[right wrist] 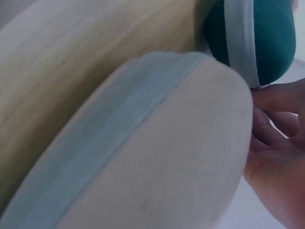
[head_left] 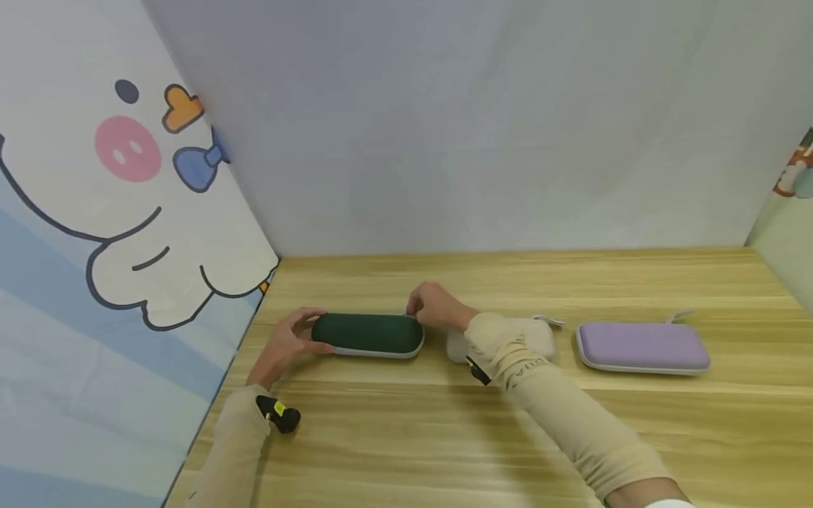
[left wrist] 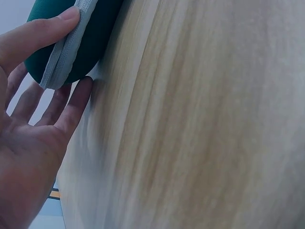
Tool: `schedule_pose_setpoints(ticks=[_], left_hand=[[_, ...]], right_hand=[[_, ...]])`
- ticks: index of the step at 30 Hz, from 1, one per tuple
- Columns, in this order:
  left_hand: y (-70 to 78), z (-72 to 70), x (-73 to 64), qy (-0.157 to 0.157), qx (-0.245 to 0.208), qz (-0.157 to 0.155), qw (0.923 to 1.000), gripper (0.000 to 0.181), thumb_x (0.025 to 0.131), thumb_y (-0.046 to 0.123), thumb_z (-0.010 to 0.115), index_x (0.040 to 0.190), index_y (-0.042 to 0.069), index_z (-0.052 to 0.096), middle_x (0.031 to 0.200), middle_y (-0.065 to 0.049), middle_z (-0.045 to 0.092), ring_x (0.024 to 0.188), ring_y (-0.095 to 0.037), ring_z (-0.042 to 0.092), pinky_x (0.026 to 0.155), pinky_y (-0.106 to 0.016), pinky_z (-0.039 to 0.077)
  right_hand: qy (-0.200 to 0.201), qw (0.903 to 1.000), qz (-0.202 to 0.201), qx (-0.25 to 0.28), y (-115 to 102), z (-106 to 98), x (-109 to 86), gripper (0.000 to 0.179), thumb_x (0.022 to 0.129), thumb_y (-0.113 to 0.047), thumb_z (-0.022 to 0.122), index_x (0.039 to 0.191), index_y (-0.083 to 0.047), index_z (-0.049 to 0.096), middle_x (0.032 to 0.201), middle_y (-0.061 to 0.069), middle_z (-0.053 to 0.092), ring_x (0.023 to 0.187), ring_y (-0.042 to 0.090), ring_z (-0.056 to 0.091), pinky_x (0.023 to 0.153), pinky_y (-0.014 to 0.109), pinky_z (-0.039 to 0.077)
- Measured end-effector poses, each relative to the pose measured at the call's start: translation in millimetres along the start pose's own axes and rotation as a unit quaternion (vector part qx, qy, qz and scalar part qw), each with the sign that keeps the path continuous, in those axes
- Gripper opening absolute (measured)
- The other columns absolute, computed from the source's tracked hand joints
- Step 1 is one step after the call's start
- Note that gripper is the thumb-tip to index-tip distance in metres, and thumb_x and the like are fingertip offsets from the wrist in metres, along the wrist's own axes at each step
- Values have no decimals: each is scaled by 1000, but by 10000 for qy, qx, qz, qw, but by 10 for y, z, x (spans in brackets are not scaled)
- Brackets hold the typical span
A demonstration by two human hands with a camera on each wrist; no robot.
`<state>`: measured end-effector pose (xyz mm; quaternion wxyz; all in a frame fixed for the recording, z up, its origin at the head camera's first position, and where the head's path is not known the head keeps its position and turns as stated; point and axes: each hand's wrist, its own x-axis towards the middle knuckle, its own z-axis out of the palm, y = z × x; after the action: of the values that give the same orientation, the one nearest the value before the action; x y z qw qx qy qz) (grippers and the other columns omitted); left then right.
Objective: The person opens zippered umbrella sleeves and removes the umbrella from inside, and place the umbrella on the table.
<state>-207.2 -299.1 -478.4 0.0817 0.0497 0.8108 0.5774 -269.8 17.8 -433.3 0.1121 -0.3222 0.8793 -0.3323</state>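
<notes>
A dark green zip case with a pale zipper band lies on the wooden table. My left hand grips its left end, thumb on the front zipper band and fingers round the back. At the case's far right corner, my right hand pinches the zipper pull, which is mostly hidden by the fingers. Beneath the right wrist sits a cream zip case, partly covered by the sleeve; it fills much of the right wrist view.
A lilac zip case lies to the right, its pull strap sticking out behind. The cream case's strap also points backward. A pale backdrop rises behind the table, and a cartoon-printed sheet borders the left side.
</notes>
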Motion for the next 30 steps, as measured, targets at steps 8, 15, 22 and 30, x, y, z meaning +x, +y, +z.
schedule_pose_setpoints(ticks=[8,15,22,30], left_hand=[[0,-13,17,56,-97,-14,9999,76,65,21,88,132,16,53,138,0,47,127,-23,44,96,-46,42],[55,-46,-20,-103,-195,0,9998,76,67,18,87,133,12,51,138,-3,47,127,-25,45,94,-45,44],[-23,-71,-34,-135,-299,-45,9995,76,65,20,88,132,14,53,139,-2,47,127,-22,45,98,-45,41],[-21,-99,-26,-216,-281,-32,9994,77,66,17,87,134,11,51,138,-3,47,127,-25,45,97,-46,42]], right_hand=[[178,9982,-261,-519,-47,-10,15,23,70,13,54,83,3,70,81,10,67,74,19,60,68,30,51],[362,9948,-188,-937,-106,-10,-25,18,69,11,58,76,0,71,77,8,68,68,18,60,62,27,50],[278,9924,58,-1198,-201,-11,-87,14,71,9,61,67,-2,69,67,6,65,58,15,55,54,24,47],[313,9939,208,-1041,-276,-26,-170,17,70,10,60,62,-2,69,64,6,64,52,13,52,48,22,44]])
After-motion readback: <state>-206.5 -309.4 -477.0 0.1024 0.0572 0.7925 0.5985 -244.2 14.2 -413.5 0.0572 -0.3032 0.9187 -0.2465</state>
